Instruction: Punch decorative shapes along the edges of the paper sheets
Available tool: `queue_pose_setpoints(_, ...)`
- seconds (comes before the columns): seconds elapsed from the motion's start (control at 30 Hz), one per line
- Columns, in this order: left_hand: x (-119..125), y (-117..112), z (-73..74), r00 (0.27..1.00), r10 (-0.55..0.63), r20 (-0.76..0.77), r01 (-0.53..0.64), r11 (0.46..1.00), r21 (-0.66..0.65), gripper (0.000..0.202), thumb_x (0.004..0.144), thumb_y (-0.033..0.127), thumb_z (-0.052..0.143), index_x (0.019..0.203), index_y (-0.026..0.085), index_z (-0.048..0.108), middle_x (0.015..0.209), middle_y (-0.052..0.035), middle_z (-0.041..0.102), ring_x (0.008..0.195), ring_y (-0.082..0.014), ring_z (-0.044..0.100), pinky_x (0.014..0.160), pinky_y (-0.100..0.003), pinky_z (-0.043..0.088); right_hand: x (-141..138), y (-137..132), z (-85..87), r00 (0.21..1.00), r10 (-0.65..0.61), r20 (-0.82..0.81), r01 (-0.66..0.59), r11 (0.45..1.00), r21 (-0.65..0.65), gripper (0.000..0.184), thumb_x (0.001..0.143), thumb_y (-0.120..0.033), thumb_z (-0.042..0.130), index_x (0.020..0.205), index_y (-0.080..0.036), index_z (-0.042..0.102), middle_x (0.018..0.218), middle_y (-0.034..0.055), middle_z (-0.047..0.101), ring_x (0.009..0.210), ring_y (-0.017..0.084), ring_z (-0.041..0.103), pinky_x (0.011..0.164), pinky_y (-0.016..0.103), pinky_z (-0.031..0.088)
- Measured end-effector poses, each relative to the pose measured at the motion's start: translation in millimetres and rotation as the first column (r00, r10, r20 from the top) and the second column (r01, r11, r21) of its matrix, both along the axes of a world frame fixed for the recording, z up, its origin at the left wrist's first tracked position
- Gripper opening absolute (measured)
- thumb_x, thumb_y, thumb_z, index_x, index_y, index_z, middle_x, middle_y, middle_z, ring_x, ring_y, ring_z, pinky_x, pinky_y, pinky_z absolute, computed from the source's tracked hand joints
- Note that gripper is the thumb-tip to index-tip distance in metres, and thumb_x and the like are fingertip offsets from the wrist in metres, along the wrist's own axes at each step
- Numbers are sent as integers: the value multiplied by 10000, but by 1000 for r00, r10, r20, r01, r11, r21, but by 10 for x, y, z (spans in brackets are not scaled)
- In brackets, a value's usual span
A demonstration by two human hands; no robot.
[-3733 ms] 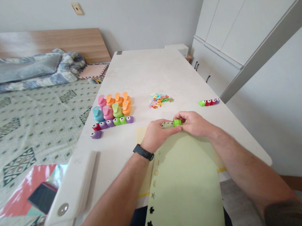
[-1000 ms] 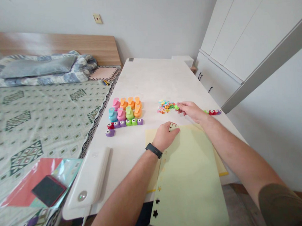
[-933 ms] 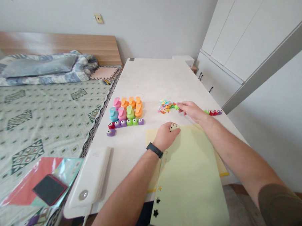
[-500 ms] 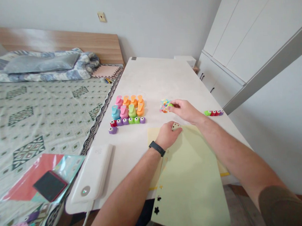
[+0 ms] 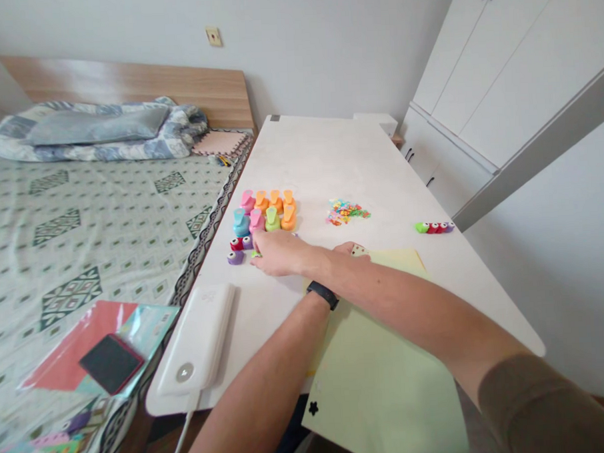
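My right hand point(image 5: 279, 251) reaches across to the left, over my left wrist, and is closed on a small green punch point(image 5: 256, 254) at its fingertips. It sits right at the row of small punches point(image 5: 241, 243), in front of the cluster of larger coloured punches point(image 5: 266, 212). My left hand point(image 5: 347, 248) is mostly hidden behind my right forearm. Its fingers pinch the punched corner of a pale green paper sheet point(image 5: 383, 383) that hangs over the table's near edge. A black watch band point(image 5: 322, 294) is on my left wrist.
On the white table point(image 5: 319, 152) lie a pile of coloured paper cut-outs point(image 5: 346, 211), another short row of small punches point(image 5: 435, 227), a lone purple punch point(image 5: 234, 257) and a white device point(image 5: 199, 338) with a cable. A bed with papers and a black pad point(image 5: 110, 362) is at left.
My right hand carried the green punch from the paper sheet to the cut-out pile, then swung left across my left arm to the row of small punches. My left hand stayed on the paper.
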State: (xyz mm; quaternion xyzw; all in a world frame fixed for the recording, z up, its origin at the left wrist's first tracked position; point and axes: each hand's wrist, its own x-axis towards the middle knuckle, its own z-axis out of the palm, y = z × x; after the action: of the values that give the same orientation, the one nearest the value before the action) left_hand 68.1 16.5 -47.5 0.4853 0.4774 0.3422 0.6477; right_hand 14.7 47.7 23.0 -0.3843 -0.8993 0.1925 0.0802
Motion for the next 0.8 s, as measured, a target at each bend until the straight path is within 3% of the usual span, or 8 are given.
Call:
queue_pose_setpoints(0.1,-57,33,7,986,-47,-160,65,992,110,213,792,319,737,910,161,655,689,16,614,626,-132,538,563,-241,391,-161,-15,-62,998,39,45,-40,999,16,335,913,-379,598,1123,-118,608,1084,181,734,987,322,695,785,378,521)
queue_pose_setpoints(0.2,-96,27,64,969,-55,-239,90,986,140,215,781,341,730,892,167,668,690,4,626,679,-163,563,602,-261,405,-229,-50,-95,995,71,73,-74,996,46,385,934,-377,575,1205,-105,586,1132,189,722,1022,326,691,822,394,527)
queue_pose_setpoints(0.33,-91,-4,123,971,-45,-237,77,988,131,196,769,320,731,875,166,673,651,0,617,690,-183,576,632,-279,425,-214,-77,-108,996,62,69,-68,994,88,416,939,-398,559,1239,-112,593,1152,187,718,1038,325,685,858,410,523)
queue_pose_setpoints(0.53,-99,6,115,979,-28,-203,54,991,124,180,743,303,753,840,181,662,653,0,626,702,-188,592,646,-282,448,-226,24,-177,994,41,97,-49,995,82,299,886,-298,614,1117,-119,677,1087,133,748,996,302,683,858,392,502)
queue_pose_setpoints(0.8,-109,28,106,993,-6,-122,17,996,89,222,702,306,794,804,174,648,668,-25,648,712,-209,620,656,-302,476,-339,143,-231,996,-9,87,-1,994,109,365,886,-429,646,1107,-140,678,1020,77,760,929,253,672,801,343,499)
